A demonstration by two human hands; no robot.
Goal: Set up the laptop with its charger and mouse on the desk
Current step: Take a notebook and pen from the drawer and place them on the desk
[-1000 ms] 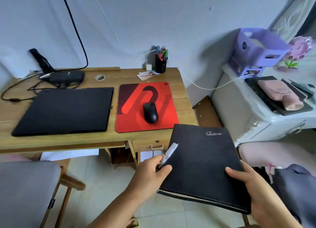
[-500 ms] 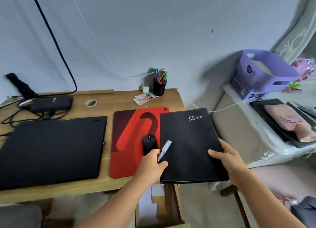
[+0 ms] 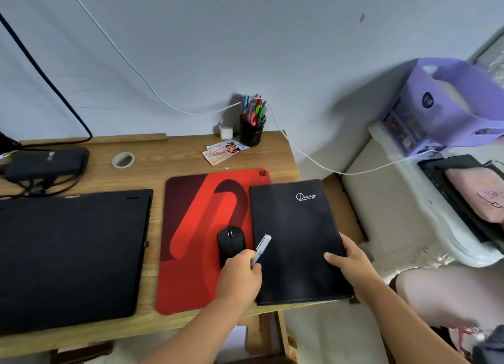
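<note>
A closed black laptop (image 3: 68, 254) lies flat on the left of the wooden desk (image 3: 174, 156). Its black charger brick (image 3: 45, 163) with tangled cable sits behind it. A black mouse (image 3: 230, 242) rests on the red mouse pad (image 3: 196, 227). A black diary (image 3: 294, 241) lies on the desk's right end, overlapping the pad's right edge. My left hand (image 3: 241, 276) grips a white pen (image 3: 261, 249) at the diary's left edge, just in front of the mouse. My right hand (image 3: 347, 265) holds the diary's right edge.
A black pen cup (image 3: 251, 130), a small white block (image 3: 226, 131), printed cards (image 3: 225, 151) and a tape roll (image 3: 123, 159) stand at the back. A white cable (image 3: 313, 162) runs to a white cabinet (image 3: 436, 227) on the right carrying a purple basket (image 3: 450, 110).
The diary came up from below the desk's edge and now lies flat on the desk's right end. Both hands moved forward with it, and the camera drew closer.
</note>
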